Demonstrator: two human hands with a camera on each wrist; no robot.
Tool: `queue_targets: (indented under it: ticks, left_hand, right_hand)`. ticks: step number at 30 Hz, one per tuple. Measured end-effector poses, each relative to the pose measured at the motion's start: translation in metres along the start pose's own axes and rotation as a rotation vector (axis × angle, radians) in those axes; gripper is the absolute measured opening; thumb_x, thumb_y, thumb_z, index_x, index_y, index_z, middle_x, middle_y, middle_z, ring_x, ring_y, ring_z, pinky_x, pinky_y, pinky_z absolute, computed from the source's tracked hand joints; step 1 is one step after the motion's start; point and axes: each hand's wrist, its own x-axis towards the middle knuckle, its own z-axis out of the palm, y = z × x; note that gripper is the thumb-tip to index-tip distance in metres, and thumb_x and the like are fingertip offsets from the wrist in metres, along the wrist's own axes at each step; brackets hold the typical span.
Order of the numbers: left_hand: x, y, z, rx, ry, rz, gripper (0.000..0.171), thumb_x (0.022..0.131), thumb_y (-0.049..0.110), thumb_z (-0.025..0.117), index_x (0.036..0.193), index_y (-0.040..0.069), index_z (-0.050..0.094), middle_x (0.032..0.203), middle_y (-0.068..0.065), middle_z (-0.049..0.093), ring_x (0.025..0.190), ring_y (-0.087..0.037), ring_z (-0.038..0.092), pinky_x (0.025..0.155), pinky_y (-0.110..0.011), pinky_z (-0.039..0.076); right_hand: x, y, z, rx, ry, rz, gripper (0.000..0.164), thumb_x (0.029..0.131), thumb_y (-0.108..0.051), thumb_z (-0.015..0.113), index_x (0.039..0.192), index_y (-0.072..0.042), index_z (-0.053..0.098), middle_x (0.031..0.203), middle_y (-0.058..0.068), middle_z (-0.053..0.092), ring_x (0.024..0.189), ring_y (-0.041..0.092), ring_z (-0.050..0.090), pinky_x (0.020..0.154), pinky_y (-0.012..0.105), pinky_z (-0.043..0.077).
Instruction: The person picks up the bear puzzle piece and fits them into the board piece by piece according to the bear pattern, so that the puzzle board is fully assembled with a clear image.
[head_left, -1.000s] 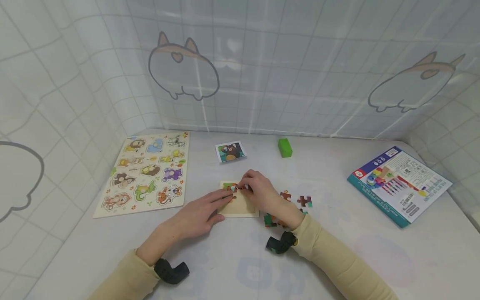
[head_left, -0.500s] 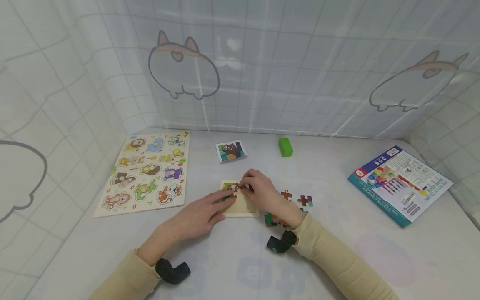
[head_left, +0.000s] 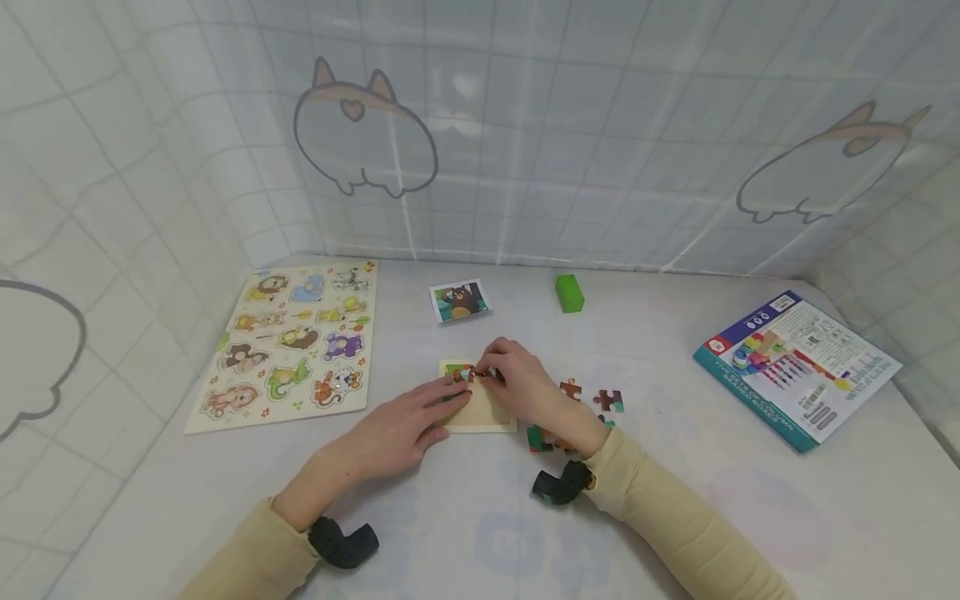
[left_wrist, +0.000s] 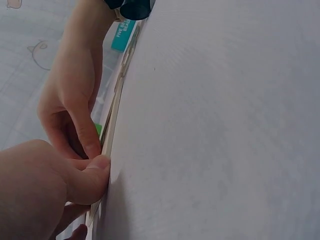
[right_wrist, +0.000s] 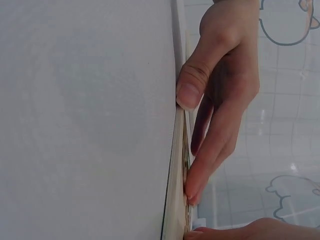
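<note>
A small square wooden puzzle tray (head_left: 483,414) lies flat on the white table, with a few green, red and brown pieces (head_left: 460,370) in its upper left corner. My left hand (head_left: 393,427) rests on the tray's left side. Its fingers stretch over the fitted pieces and its thumb (right_wrist: 190,95) touches the tray's near edge. At the upper middle of the tray, my right hand (head_left: 522,385) pinches a brown puzzle piece (head_left: 480,375), mostly hidden by the fingertips. Loose jigsaw pieces (head_left: 609,401) lie right of the tray, partly behind the right wrist.
Behind the tray lies a bear picture card (head_left: 461,302), with a green block (head_left: 570,293) to its right. An animal puzzle board (head_left: 288,350) lies at the left. A flat teal and white box (head_left: 801,367) is at the right. Tile-patterned curtains (head_left: 510,150) surround the table.
The left fingers have shifted very slightly over the pieces in the tray. The right hand stays at the same spot on the tray; the other things have not moved.
</note>
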Motion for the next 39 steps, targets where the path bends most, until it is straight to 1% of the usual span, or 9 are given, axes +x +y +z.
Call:
queue_targets:
  ticks: [3, 7, 11, 15, 21, 27, 32, 36, 39]
  left_hand:
    - [0.001, -0.001, 0.0, -0.004, 0.007, 0.013, 0.053, 0.102, 0.021, 0.057, 0.152, 0.01, 0.043, 0.16, -0.007, 0.038, 0.149, -0.03, 0.03, 0.12, -0.048, 0.032]
    - [0.001, -0.001, 0.0, -0.013, 0.018, 0.03, 0.052, 0.102, 0.02, 0.058, 0.151, 0.009, 0.045, 0.159, -0.006, 0.039, 0.149, -0.03, 0.031, 0.121, -0.048, 0.031]
    - [0.0, -0.002, 0.001, -0.04, 0.009, 0.007, 0.053, 0.102, 0.022, 0.058, 0.152, 0.011, 0.044, 0.161, -0.004, 0.036, 0.15, -0.027, 0.03, 0.119, -0.047, 0.034]
    - [-0.001, -0.002, 0.002, -0.062, -0.004, -0.015, 0.053, 0.102, 0.024, 0.057, 0.153, 0.014, 0.042, 0.163, -0.001, 0.033, 0.151, -0.025, 0.028, 0.12, -0.046, 0.033]
    - [-0.002, -0.002, 0.002, -0.064, -0.011, -0.025, 0.054, 0.103, 0.024, 0.056, 0.153, 0.013, 0.042, 0.163, -0.001, 0.032, 0.151, -0.025, 0.027, 0.12, -0.046, 0.032]
    - [-0.002, -0.002, 0.001, -0.07, -0.014, -0.035, 0.053, 0.103, 0.024, 0.056, 0.153, 0.014, 0.042, 0.163, 0.0, 0.032, 0.151, -0.024, 0.026, 0.121, -0.045, 0.032]
    - [-0.001, -0.003, 0.001, -0.083, -0.027, -0.049, 0.054, 0.103, 0.025, 0.055, 0.154, 0.015, 0.041, 0.164, 0.002, 0.03, 0.152, -0.023, 0.025, 0.121, -0.045, 0.031]
    - [-0.001, -0.003, 0.001, -0.103, -0.03, -0.058, 0.054, 0.103, 0.025, 0.055, 0.154, 0.016, 0.04, 0.164, 0.003, 0.028, 0.152, -0.023, 0.024, 0.121, -0.046, 0.031]
    - [-0.001, -0.003, 0.001, -0.116, -0.028, -0.07, 0.054, 0.103, 0.026, 0.056, 0.154, 0.016, 0.04, 0.164, 0.003, 0.029, 0.152, -0.022, 0.025, 0.121, -0.046, 0.032]
  right_hand:
    - [-0.002, -0.003, -0.003, -0.02, -0.025, -0.004, 0.011, 0.095, -0.005, 0.067, 0.103, -0.004, 0.074, 0.108, 0.009, 0.064, 0.094, 0.021, 0.057, 0.079, 0.032, 0.055]
    - [-0.01, -0.008, -0.016, -0.031, -0.054, -0.015, 0.017, 0.096, -0.011, 0.067, 0.111, -0.005, 0.072, 0.112, 0.008, 0.063, 0.096, 0.02, 0.057, 0.08, 0.032, 0.054]
    - [-0.021, -0.006, -0.034, 0.003, -0.052, 0.015, 0.024, 0.096, -0.015, 0.068, 0.118, -0.005, 0.07, 0.119, 0.008, 0.063, 0.108, 0.022, 0.059, 0.09, 0.038, 0.056]
    - [-0.035, 0.01, -0.049, 0.019, -0.029, 0.053, 0.028, 0.095, -0.014, 0.069, 0.122, -0.005, 0.068, 0.123, 0.007, 0.062, 0.116, 0.025, 0.059, 0.097, 0.044, 0.054]
    - [-0.058, 0.036, -0.067, 0.048, 0.014, 0.066, 0.027, 0.091, -0.011, 0.073, 0.116, -0.003, 0.07, 0.119, 0.008, 0.064, 0.113, 0.028, 0.06, 0.095, 0.047, 0.054]
    - [-0.075, 0.057, -0.076, 0.04, 0.017, 0.123, 0.026, 0.088, -0.013, 0.076, 0.113, -0.005, 0.072, 0.115, 0.005, 0.065, 0.11, 0.027, 0.061, 0.093, 0.048, 0.054]
    - [-0.083, 0.069, -0.077, 0.047, -0.002, 0.121, 0.025, 0.088, -0.014, 0.077, 0.112, -0.006, 0.073, 0.113, 0.005, 0.066, 0.109, 0.027, 0.062, 0.093, 0.049, 0.054]
    - [-0.086, 0.074, -0.077, 0.048, -0.029, 0.116, 0.019, 0.086, -0.014, 0.079, 0.104, -0.01, 0.074, 0.111, 0.003, 0.066, 0.108, 0.025, 0.061, 0.092, 0.048, 0.053]
    - [-0.086, 0.077, -0.076, 0.058, -0.049, 0.118, 0.015, 0.084, -0.018, 0.082, 0.096, -0.015, 0.074, 0.11, 0.001, 0.064, 0.107, 0.023, 0.058, 0.091, 0.046, 0.052]
